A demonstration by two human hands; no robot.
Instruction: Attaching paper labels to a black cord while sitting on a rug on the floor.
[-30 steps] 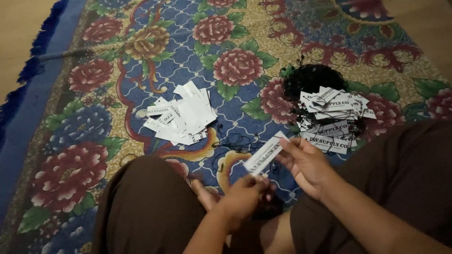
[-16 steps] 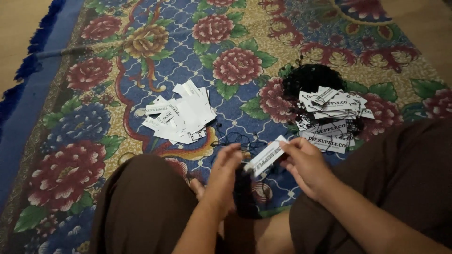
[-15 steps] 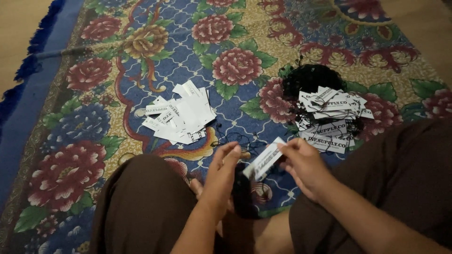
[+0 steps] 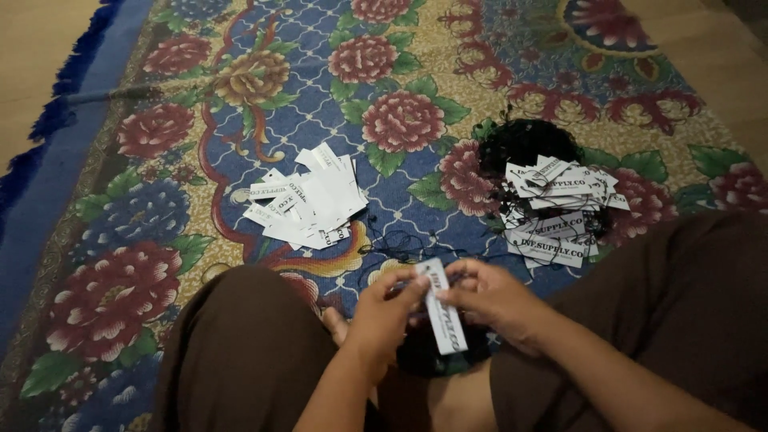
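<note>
A narrow white paper tag (image 4: 442, 307) with dark print stands nearly upright between my two hands, above my crossed legs. My right hand (image 4: 490, 300) grips its right edge. My left hand (image 4: 384, 314) pinches its top left corner with the fingertips. A thin black string (image 4: 398, 242) lies on the carpet just beyond my hands; whether it touches the tag is unclear.
A loose heap of white tags (image 4: 308, 204) lies on the floral carpet (image 4: 240, 104) ahead to the left. Ahead to the right, a second heap of printed tags (image 4: 560, 210) rests beside a bundle of black strings (image 4: 524, 142). Bare floor (image 4: 32, 56) borders the carpet's left side.
My left hand rose from my lap to the tag and took hold of its top. The tag turned from slanted to nearly upright. My right hand kept its hold.
</note>
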